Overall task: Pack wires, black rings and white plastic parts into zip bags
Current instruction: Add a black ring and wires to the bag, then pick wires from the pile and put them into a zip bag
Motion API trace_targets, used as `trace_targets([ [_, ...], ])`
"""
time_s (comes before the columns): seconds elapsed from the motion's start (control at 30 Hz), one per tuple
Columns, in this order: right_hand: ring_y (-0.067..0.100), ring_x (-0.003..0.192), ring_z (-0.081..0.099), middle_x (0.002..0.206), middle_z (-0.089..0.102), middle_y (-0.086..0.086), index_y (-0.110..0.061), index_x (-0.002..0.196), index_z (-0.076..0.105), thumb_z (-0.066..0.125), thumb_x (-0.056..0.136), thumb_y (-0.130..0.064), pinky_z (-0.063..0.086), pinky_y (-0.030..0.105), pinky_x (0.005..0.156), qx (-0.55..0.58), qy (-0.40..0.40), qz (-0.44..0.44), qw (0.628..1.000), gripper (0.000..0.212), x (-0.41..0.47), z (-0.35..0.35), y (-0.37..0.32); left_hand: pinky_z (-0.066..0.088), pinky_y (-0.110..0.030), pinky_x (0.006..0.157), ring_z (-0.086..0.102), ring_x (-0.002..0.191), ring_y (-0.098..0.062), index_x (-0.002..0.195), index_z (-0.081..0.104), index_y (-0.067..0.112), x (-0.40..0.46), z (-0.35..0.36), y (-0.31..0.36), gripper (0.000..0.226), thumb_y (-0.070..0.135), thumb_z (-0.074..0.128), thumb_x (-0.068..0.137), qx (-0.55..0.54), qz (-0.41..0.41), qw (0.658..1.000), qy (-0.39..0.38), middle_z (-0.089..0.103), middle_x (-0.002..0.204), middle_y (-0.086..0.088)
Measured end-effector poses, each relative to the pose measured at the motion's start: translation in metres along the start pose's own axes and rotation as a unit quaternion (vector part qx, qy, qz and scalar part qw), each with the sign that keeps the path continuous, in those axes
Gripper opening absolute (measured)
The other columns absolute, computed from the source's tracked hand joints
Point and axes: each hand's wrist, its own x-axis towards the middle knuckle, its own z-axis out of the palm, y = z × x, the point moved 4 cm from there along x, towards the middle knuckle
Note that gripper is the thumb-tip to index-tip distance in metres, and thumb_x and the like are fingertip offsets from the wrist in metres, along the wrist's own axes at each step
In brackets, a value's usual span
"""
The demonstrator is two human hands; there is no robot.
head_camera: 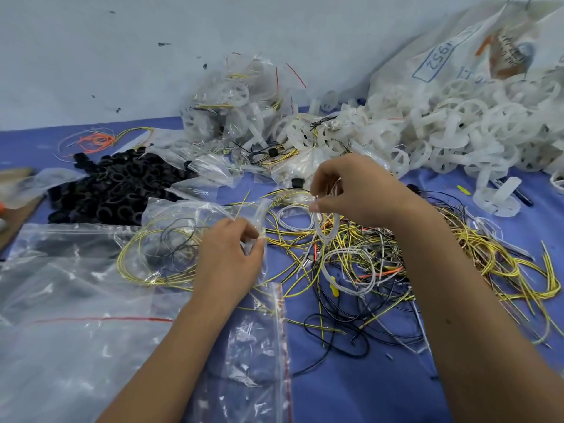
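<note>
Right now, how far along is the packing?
Done: filled zip bags heaped at the back. In hand: left hand holds open a bag with yellow and black wires; right hand pinches a white wire. Left: loose wires, black rings, white parts.

Work surface: blue cloth [351, 392], spread under everything in view.
Backdrop: pale wall [122, 56], marked with small dark specks.
Sack: large white printed sack [476, 47], slumped at far right against the wall; blue and orange print is seen on it.
Board: brown cardboard [18, 209], laid flat at the left edge, partly cut off by the frame.
Pen: dark marker [518, 195], laid on the cloth at right.
</note>
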Motion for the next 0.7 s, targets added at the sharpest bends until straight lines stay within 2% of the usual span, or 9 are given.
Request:
trace_targets([
  [0.07,0.005,0.071,0.059,0.080,0.069,-0.004,-0.019,0.083,0.076,0.084,0.083,-0.028,0.041,0.015,0.059,0.002,0.032,0.013,0.999,0.012,0.000,-0.003,0.002,0.040,-0.029,0.071,0.054,0.070,-0.014,0.077,0.068,0.018,0.001,0.000,-0.003,0.012,0.017,0.078,0.083,-0.005,-0.013,1.000,0.001,0.061,0.077,0.007],
  [0.13,0.004,0.068,0.058,0.080,0.070,-0.002,-0.017,0.082,0.078,0.082,0.084,-0.025,0.038,0.009,0.055,0.000,0.074,0.033,0.997,0.009,-0.001,-0.010,0.004,0.048,-0.036,0.072,0.056,0.069,-0.016,0.075,0.068,0.016,0.001,0.000,-0.005,0.013,0.016,0.078,0.083,-0.013,-0.026,1.000,0.003,0.063,0.075,0.005],
  [0.2,0.005,0.067,0.056,0.085,0.071,0.002,-0.016,0.088,0.079,0.079,0.086,-0.022,0.039,0.016,0.056,-0.004,0.122,0.050,0.991,0.006,-0.003,-0.021,0.007,0.049,-0.037,0.072,0.057,0.068,-0.016,0.074,0.067,0.016,0.001,-0.001,-0.004,0.014,0.016,0.078,0.083,-0.009,-0.026,1.000,0.003,0.063,0.073,0.005],
  [0.27,0.012,0.072,0.058,0.091,0.071,0.005,-0.016,0.095,0.078,0.078,0.087,-0.020,0.038,0.021,0.060,0.000,0.166,0.064,0.984,0.009,-0.005,-0.032,0.010,0.046,-0.035,0.070,0.055,0.066,-0.014,0.072,0.067,0.016,0.001,-0.001,-0.002,0.015,0.016,0.078,0.082,-0.001,-0.023,1.000,0.005,0.063,0.070,0.006],
  [0.33,0.012,0.072,0.060,0.088,0.071,0.004,-0.017,0.097,0.075,0.079,0.085,-0.018,0.042,0.017,0.063,0.030,0.216,0.072,0.973,0.013,-0.005,-0.039,0.010,0.046,-0.034,0.069,0.055,0.065,-0.014,0.071,0.066,0.016,0.001,-0.002,-0.002,0.016,0.015,0.078,0.082,-0.002,-0.022,1.000,0.006,0.062,0.069,0.006],
  [0.47,0.017,0.073,0.068,0.080,0.073,0.002,-0.015,0.093,0.076,0.078,0.082,-0.013,0.055,0.030,0.075,0.109,0.281,0.059,0.952,0.012,-0.002,-0.032,0.001,0.045,-0.029,0.066,0.055,0.063,-0.006,0.072,0.066,0.018,0.001,-0.002,-0.003,0.016,0.015,0.077,0.083,-0.013,-0.032,0.999,0.003,0.062,0.069,0.007],
  [0.6,0.006,0.066,0.058,0.078,0.069,-0.005,-0.014,0.090,0.076,0.073,0.086,-0.012,0.047,0.018,0.070,0.100,0.394,0.042,0.913,0.005,-0.005,-0.014,-0.001,0.040,-0.015,0.060,0.057,0.060,-0.003,0.070,0.065,0.020,0.001,-0.002,-0.006,0.018,0.016,0.074,0.086,-0.036,-0.062,0.997,0.012,0.062,0.065,0.009],
  [0.7,0.013,0.074,0.064,0.083,0.072,-0.003,-0.013,0.092,0.076,0.072,0.088,-0.016,0.051,0.027,0.076,0.130,0.449,0.047,0.883,0.006,-0.010,0.001,-0.001,0.041,-0.015,0.058,0.058,0.059,-0.005,0.069,0.063,0.022,0.001,-0.003,-0.009,0.022,0.017,0.073,0.088,-0.055,-0.083,0.995,0.020,0.062,0.062,0.009],
])
